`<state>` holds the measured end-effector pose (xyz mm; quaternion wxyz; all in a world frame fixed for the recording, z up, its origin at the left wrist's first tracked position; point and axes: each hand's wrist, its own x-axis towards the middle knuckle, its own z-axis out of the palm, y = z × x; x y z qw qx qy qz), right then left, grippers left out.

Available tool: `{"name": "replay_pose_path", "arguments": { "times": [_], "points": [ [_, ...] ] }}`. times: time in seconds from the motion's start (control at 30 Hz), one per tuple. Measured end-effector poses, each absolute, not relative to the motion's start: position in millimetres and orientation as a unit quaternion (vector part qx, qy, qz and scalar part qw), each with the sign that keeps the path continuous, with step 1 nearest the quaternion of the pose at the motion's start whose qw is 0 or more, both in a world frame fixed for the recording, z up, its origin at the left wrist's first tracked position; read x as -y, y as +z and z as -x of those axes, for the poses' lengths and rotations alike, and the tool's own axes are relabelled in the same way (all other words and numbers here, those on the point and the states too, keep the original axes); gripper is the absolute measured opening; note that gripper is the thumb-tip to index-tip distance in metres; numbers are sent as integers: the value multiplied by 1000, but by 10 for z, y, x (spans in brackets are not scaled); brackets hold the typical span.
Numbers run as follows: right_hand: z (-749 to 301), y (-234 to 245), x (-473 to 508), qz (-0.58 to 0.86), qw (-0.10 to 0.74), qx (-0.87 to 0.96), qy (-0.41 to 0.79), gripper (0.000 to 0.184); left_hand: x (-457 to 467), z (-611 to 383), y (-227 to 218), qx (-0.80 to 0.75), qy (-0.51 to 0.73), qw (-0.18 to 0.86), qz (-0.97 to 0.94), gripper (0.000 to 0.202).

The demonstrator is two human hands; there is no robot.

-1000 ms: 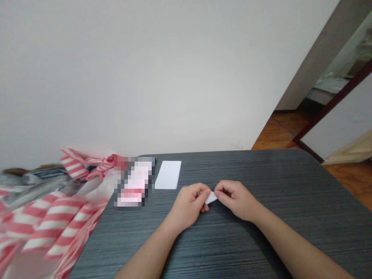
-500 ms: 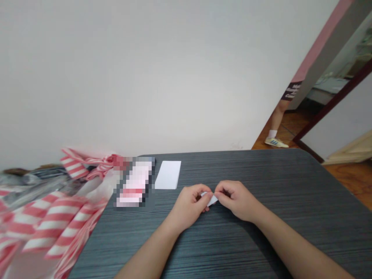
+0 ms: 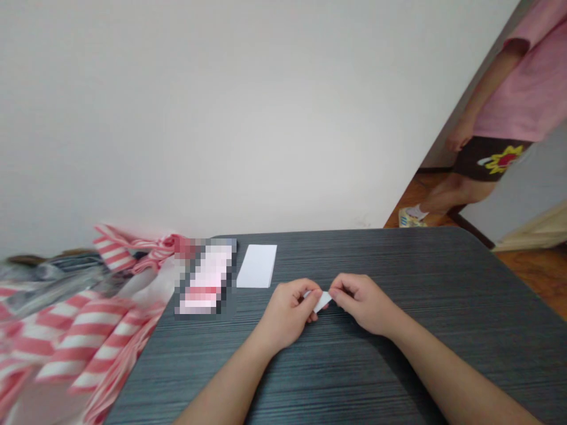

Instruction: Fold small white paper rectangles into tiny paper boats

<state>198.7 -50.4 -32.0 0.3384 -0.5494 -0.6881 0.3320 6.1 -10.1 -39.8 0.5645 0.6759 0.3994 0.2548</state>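
Fingers (image 3: 311, 289) of the left hand (image 3: 287, 316) and right hand (image 3: 361, 304) pinched closed, both gripping a small folded piece of white paper (image 3: 322, 301) between them, over the dark grey striped surface (image 3: 354, 378). Off to the left, a white paper rectangle (image 3: 257, 266) just beside a pixelated pink-and-white item (image 3: 206, 280); red-and-white striped material (image 3: 84, 336) past that. Far right, beyond the surface, a standing person (image 3: 509, 106) in a pink shirt.

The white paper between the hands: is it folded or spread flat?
Folded, it seems: the white paper shows a narrow, angled end between the left hand and right hand, which hide the rest.
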Motion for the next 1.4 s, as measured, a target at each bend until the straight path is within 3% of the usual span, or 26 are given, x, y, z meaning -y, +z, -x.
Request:
{"name": "replay_pose_path", "arguments": {
  "times": [1.4],
  "points": [
    [-2030, -352, 501, 572, 351, 616, 412, 18, 101, -78, -369, -423, 285, 601, -615, 30]
  ]
}}
